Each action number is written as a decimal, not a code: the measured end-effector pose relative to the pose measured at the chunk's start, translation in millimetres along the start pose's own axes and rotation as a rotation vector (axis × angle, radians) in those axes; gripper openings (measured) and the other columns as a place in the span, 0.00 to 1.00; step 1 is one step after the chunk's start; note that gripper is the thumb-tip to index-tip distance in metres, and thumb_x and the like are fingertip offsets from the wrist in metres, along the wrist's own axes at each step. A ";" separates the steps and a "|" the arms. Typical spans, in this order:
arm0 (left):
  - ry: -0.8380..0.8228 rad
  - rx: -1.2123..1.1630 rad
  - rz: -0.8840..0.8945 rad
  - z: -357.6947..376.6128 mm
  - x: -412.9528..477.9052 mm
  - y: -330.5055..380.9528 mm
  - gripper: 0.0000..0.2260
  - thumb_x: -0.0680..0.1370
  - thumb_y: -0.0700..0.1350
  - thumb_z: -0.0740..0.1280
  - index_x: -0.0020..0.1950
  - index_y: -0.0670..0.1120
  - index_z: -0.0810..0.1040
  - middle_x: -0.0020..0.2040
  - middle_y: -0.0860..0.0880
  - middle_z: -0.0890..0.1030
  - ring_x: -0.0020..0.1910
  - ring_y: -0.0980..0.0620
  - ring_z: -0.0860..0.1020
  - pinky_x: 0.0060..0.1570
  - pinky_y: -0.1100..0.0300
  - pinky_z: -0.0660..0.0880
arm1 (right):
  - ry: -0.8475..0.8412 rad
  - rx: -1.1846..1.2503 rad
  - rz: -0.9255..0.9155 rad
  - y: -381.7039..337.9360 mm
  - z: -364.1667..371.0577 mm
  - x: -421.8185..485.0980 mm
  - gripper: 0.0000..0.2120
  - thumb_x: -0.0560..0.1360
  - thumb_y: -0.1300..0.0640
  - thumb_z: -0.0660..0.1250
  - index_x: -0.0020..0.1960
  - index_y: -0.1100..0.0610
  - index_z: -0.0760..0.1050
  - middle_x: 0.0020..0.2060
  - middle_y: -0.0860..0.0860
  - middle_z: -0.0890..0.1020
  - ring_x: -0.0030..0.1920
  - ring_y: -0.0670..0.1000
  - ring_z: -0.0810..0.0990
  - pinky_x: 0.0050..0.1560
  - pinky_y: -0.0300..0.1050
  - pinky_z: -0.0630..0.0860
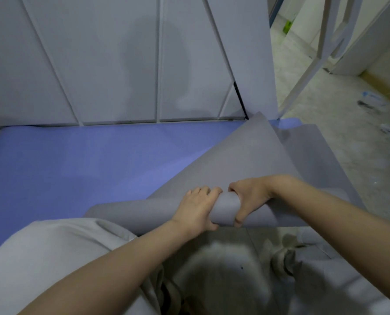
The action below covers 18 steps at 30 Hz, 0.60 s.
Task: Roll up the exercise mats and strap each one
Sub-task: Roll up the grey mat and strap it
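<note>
A grey exercise mat (246, 160) lies partly rolled in front of me, its near end forming a tube and its far end lifted off the floor. My left hand (196, 210) grips the tube from the left with fingers curled over it. My right hand (248, 198) grips the same tube beside it, thumb underneath. A blue mat (87, 160) lies flat on the floor to the left, under the grey one's edge. No strap is visible.
A grey padded wall (121, 64) rises directly behind the mats. To the right is bare concrete floor (348, 144) with scattered litter and a white metal frame (321, 48). My knees in grey trousers (53, 258) fill the lower view.
</note>
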<state>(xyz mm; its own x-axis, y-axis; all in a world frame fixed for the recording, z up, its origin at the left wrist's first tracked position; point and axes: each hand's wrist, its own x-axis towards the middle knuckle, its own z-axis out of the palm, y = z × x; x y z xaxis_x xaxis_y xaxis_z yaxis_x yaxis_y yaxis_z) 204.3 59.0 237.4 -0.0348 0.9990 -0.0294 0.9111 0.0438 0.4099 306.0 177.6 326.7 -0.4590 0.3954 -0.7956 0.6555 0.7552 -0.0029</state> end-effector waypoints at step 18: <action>-0.288 -0.182 0.038 -0.1 5.1 -18.3 0.34 0.65 0.53 0.77 0.65 0.47 0.67 0.61 0.44 0.75 0.59 0.43 0.74 0.56 0.52 0.71 | 0.231 -0.326 -0.009 -26.1 27.8 -11.7 0.35 0.65 0.44 0.75 0.64 0.57 0.64 0.58 0.56 0.77 0.56 0.58 0.78 0.49 0.45 0.71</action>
<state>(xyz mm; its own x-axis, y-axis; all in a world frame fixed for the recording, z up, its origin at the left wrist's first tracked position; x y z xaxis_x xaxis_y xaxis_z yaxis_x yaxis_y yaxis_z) 187.4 63.3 229.8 0.1389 0.9564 -0.2567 0.8204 0.0341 0.5707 311.0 138.8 319.2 -0.6110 0.4668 -0.6394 0.4431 0.8709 0.2124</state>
